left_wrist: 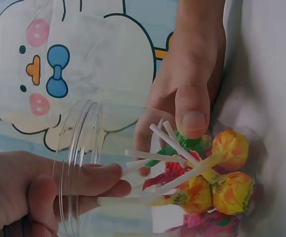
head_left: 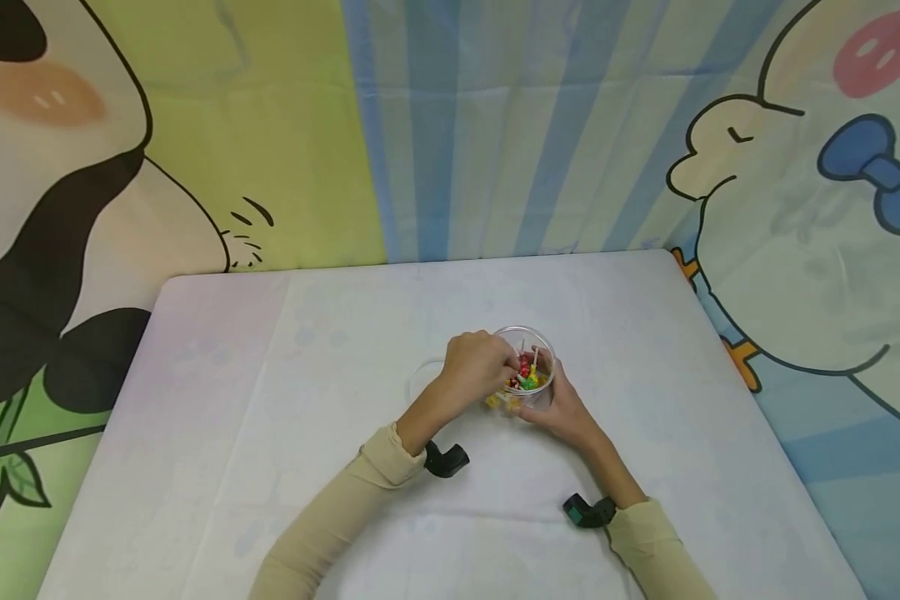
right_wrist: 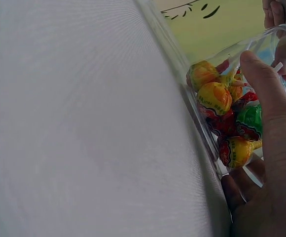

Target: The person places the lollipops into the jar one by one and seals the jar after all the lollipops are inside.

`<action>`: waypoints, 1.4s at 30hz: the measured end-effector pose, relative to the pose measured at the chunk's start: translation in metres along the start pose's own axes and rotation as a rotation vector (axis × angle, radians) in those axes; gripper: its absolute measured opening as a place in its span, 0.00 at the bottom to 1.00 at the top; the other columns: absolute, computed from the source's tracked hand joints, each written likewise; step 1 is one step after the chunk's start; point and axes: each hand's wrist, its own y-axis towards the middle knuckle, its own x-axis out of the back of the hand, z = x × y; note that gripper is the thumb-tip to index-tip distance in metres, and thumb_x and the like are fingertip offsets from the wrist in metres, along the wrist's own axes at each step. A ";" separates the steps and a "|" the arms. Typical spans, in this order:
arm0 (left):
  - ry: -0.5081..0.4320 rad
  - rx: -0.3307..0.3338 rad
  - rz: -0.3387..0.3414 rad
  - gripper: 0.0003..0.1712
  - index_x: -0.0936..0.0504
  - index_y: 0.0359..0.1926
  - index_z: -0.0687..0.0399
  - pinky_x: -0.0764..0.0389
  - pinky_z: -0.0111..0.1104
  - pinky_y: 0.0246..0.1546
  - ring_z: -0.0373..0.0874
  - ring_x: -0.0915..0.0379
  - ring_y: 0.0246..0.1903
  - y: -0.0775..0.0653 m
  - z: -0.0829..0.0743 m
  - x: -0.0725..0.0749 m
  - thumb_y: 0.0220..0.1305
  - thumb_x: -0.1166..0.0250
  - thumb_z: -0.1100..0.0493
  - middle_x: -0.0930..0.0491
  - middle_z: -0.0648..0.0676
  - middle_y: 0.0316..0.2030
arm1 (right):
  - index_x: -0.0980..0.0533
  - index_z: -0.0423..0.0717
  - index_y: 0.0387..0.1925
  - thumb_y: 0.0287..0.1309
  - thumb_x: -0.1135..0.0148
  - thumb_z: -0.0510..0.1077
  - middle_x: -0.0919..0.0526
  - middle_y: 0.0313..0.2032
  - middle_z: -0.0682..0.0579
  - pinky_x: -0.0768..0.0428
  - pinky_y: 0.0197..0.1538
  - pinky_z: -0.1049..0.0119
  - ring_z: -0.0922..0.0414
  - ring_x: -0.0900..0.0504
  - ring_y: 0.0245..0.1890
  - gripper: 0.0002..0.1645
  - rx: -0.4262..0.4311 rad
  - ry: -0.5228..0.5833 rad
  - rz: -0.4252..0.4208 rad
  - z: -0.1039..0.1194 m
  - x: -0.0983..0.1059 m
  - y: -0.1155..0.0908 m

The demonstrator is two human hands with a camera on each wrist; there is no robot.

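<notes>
A clear plastic jar (head_left: 542, 401) stands on the white table with its round mouth up. Several wrapped lollipops (left_wrist: 234, 190) in yellow, red and green lie in it, white sticks pointing toward the mouth. My right hand (head_left: 566, 408) holds the jar from the right, thumb (right_wrist: 261, 79) along the near wall and fingers around the far side. From the left, my left hand (head_left: 474, 365) reaches through the mouth, fingertips (left_wrist: 111, 173) right among the stick ends. I cannot tell whether they pinch a stick.
A clear round lid (head_left: 411, 385) lies on the table (head_left: 345, 333), left of the jar and partly behind the left hand. Black wrist cameras sit at the left wrist (head_left: 447, 460) and right wrist (head_left: 589, 512). A cartoon-printed cloth (head_left: 480, 125) hangs behind the table.
</notes>
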 end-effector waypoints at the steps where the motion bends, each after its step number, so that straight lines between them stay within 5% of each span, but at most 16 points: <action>1: 0.017 -0.001 0.004 0.04 0.09 0.32 0.41 0.43 0.24 0.14 0.34 0.38 0.17 0.001 -0.001 0.000 0.58 0.30 0.53 0.14 0.42 0.24 | 0.51 0.42 0.72 0.45 0.25 0.40 0.44 0.73 0.38 0.46 0.72 0.41 0.41 0.44 0.73 0.59 0.000 -0.001 0.000 0.000 0.000 0.001; 6: 0.047 0.002 0.016 0.06 0.09 0.31 0.41 0.45 0.25 0.14 0.35 0.40 0.17 0.000 -0.001 0.000 0.61 0.32 0.52 0.16 0.42 0.21 | 0.51 0.45 0.72 0.44 0.24 0.43 0.43 0.73 0.40 0.47 0.72 0.41 0.42 0.43 0.73 0.60 0.017 0.003 -0.007 -0.011 -0.003 0.003; 9: -0.016 0.020 -0.007 0.08 0.10 0.36 0.41 0.43 0.25 0.16 0.36 0.35 0.19 -0.005 0.002 0.000 0.63 0.34 0.50 0.15 0.43 0.24 | 0.51 0.45 0.73 0.44 0.24 0.44 0.42 0.72 0.40 0.48 0.72 0.39 0.41 0.44 0.73 0.60 0.032 0.011 -0.006 -0.011 -0.005 0.003; 16: -0.273 0.026 -0.360 0.12 0.14 0.47 0.48 0.27 0.24 0.22 0.36 0.22 0.22 -0.044 0.034 0.003 0.64 0.35 0.57 0.13 0.49 0.43 | 0.52 0.45 0.73 0.43 0.23 0.46 0.42 0.73 0.39 0.49 0.71 0.36 0.40 0.45 0.73 0.62 0.010 -0.012 -0.005 -0.011 -0.006 0.001; 20: -0.316 0.125 -0.447 0.13 0.15 0.49 0.52 0.23 0.26 0.24 0.37 0.19 0.24 -0.066 0.068 -0.001 0.64 0.35 0.59 0.12 0.51 0.40 | 0.52 0.46 0.73 0.42 0.22 0.47 0.42 0.73 0.42 0.50 0.72 0.37 0.42 0.46 0.74 0.64 -0.036 -0.025 -0.013 -0.010 -0.003 0.000; 23: -0.343 0.185 -0.419 0.15 0.17 0.52 0.54 0.18 0.33 0.33 0.42 0.16 0.34 -0.078 0.092 -0.009 0.65 0.36 0.57 0.13 0.53 0.43 | 0.53 0.46 0.73 0.41 0.22 0.47 0.42 0.73 0.41 0.51 0.72 0.36 0.41 0.46 0.74 0.64 -0.051 -0.030 -0.023 -0.010 0.000 0.000; 25: -0.354 0.205 -0.357 0.25 0.22 0.60 0.54 0.19 0.40 0.47 0.47 0.18 0.47 -0.086 0.106 -0.015 0.63 0.34 0.53 0.17 0.53 0.52 | 0.54 0.46 0.74 0.42 0.22 0.47 0.43 0.73 0.41 0.51 0.72 0.35 0.40 0.47 0.74 0.65 -0.056 -0.037 -0.017 -0.011 0.000 0.000; 28: -0.304 0.195 -0.189 0.52 0.43 0.74 0.52 0.37 0.49 0.68 0.53 0.39 0.69 -0.098 0.124 -0.027 0.54 0.29 0.40 0.35 0.55 0.70 | 0.55 0.46 0.74 0.43 0.23 0.47 0.45 0.74 0.41 0.51 0.72 0.35 0.40 0.48 0.75 0.65 -0.063 -0.031 -0.004 -0.011 -0.001 -0.001; 32: -0.180 0.145 -0.019 0.78 0.66 0.77 0.50 0.57 0.52 0.75 0.56 0.66 0.77 -0.112 0.141 -0.044 0.39 0.26 0.29 0.58 0.58 0.77 | 0.54 0.46 0.74 0.42 0.23 0.48 0.45 0.74 0.42 0.51 0.72 0.36 0.41 0.48 0.75 0.65 -0.070 -0.028 0.000 -0.011 -0.003 -0.001; 37: -0.170 0.091 0.016 0.78 0.63 0.77 0.51 0.57 0.53 0.74 0.56 0.63 0.77 -0.115 0.148 -0.049 0.37 0.25 0.29 0.55 0.57 0.77 | 0.54 0.47 0.74 0.42 0.23 0.48 0.44 0.73 0.41 0.51 0.72 0.35 0.41 0.48 0.75 0.65 -0.081 -0.037 -0.005 -0.009 -0.003 0.000; 42: -0.131 0.044 0.096 0.76 0.61 0.77 0.50 0.57 0.50 0.75 0.53 0.59 0.77 -0.103 0.147 -0.046 0.38 0.26 0.28 0.52 0.54 0.77 | 0.54 0.47 0.74 0.42 0.22 0.48 0.44 0.73 0.41 0.51 0.72 0.35 0.41 0.48 0.75 0.65 -0.075 -0.036 0.001 -0.009 -0.005 0.002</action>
